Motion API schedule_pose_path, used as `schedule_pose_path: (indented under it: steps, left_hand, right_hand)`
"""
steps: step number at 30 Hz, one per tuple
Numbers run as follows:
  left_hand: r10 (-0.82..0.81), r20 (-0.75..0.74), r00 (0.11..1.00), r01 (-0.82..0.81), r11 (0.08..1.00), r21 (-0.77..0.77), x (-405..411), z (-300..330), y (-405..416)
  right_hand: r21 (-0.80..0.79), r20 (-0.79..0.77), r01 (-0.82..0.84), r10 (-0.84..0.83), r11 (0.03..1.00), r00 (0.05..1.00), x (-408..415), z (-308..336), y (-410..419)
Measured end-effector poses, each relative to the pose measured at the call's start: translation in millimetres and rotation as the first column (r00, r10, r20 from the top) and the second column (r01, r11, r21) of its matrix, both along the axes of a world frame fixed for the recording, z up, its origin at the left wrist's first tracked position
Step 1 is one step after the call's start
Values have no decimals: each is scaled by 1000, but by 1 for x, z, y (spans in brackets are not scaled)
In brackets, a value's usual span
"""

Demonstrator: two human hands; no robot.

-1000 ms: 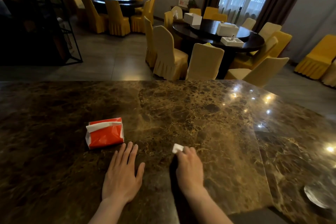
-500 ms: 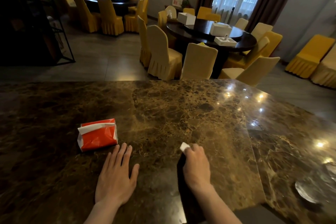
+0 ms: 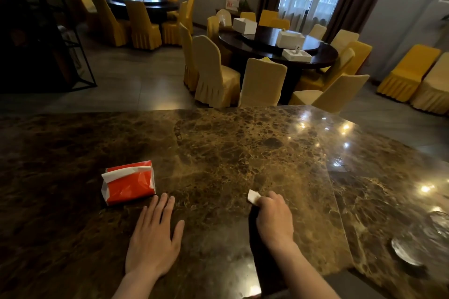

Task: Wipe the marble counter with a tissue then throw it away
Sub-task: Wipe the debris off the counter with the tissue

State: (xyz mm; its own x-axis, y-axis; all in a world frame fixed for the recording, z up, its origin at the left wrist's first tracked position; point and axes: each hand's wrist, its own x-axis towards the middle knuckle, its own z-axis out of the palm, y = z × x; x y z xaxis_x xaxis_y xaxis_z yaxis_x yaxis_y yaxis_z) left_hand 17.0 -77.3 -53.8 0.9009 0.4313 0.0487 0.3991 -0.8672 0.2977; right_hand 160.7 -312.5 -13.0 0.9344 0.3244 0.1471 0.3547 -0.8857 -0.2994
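The brown marble counter (image 3: 230,153) fills the lower half of the head view. My right hand (image 3: 273,218) presses a small folded white tissue (image 3: 252,197) onto the marble, fingers closed over it, with only one corner showing past the fingertips. My left hand (image 3: 155,238) lies flat on the counter, palm down, fingers spread, holding nothing. Just beyond its fingertips sits a red and white tissue pack (image 3: 128,183), with a white sheet sticking out of its top.
A glass dish (image 3: 410,250) rests on the counter at the far right. Beyond the counter's far edge are round dark dining tables (image 3: 279,43) ringed by yellow covered chairs (image 3: 213,73). A dark metal shelf (image 3: 73,56) stands at the left.
My right hand with the tissue has slid a little to the right and away from my left hand. The left hand stays flat beside the pack.
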Motion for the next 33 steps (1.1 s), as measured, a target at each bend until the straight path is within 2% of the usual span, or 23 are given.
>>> schedule_pose_path:
  steps: [3,7,9,11,13,17,20,22,25,30,32,33]
  left_hand:
    - [7,0,1000,-7,1000,7,0,0,-1]
    - [27,-11,1000,-27,1000,9,0,-2,-1]
    - [28,-27,999,-28,999,16,-4,-3,2]
    - [27,-24,999,-27,1000,8,-5,-3,2]
    - [12,-6,1000,-12,1000,-1,-2,-1,-1]
    - [0,4,1000,0,1000,-8,1,1,-6]
    - [1,15,1000,-1,1000,8,1,2,-5]
    - [6,28,1000,-6,1000,16,3,2,-3]
    - [17,-3,1000,-17,999,27,0,-1,-1]
    - [9,-24,1000,-9,1000,0,0,-2,2]
    - [4,-27,1000,-4,1000,-9,1,-1,3]
    - [3,-24,1000,-3,1000,-10,0,0,4]
  right_hand:
    - [10,10,38,-39,999,999,-14,2,20]
    - [70,-9,-202,204,977,979,-49,-1,68]
    - [49,-23,-343,345,938,938,-67,-5,82]
    - [5,-36,-415,414,910,909,-64,-7,75]
    - [14,-12,-343,344,939,939,-41,-4,57]
    - [17,-4,-2,2,1000,1000,6,5,18]
    - [31,-7,86,-86,996,996,11,9,32]
    - [36,-3,8,-8,999,1000,1,12,59]
    - [48,-9,-196,196,980,980,-22,10,89]
    - [5,2,-519,519,855,855,-58,-2,100]
    - [-14,1,-582,582,813,813,-56,-4,92]
    - [-6,11,-556,556,831,831,-48,-4,83]
